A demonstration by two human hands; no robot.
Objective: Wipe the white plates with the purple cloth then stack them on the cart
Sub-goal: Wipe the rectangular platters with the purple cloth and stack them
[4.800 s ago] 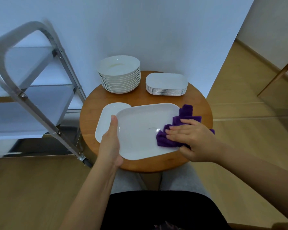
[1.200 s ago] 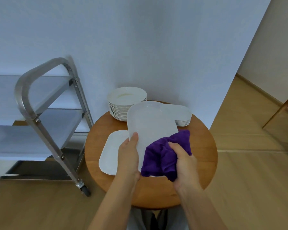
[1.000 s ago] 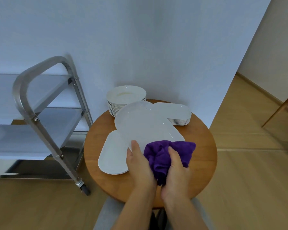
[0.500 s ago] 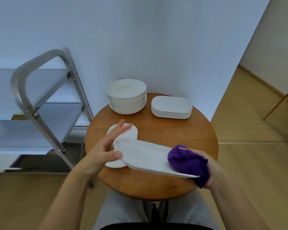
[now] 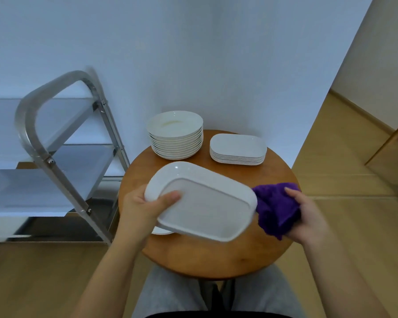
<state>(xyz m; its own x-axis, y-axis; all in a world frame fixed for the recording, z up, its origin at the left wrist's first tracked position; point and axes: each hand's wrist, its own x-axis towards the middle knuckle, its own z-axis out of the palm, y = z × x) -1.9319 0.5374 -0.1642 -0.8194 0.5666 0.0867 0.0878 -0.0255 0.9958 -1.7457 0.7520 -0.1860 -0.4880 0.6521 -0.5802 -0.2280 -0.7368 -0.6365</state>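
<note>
My left hand (image 5: 145, 207) grips the left end of a large white rectangular plate (image 5: 205, 207), held above the round wooden table (image 5: 216, 260) with its underside facing me. My right hand (image 5: 308, 221) holds the bunched purple cloth (image 5: 276, 207) against the plate's right end. A small sliver of another white plate (image 5: 161, 231) shows on the table under the held one. At the table's back stand a stack of round white plates (image 5: 176, 136) and a stack of rectangular white plates (image 5: 238, 149). The metal cart (image 5: 55, 157) stands to the left, its shelves bare.
A white wall runs behind the table. Wooden floor lies around it, and a wooden furniture leg (image 5: 388, 143) shows at the far right. My knees in grey trousers (image 5: 193, 294) are under the table's near edge.
The plate has been turned over: half a second ago it was edge-on, now its underside faces me. My left hand, then spread, now grips its left end. The cloth stays at its right end.
</note>
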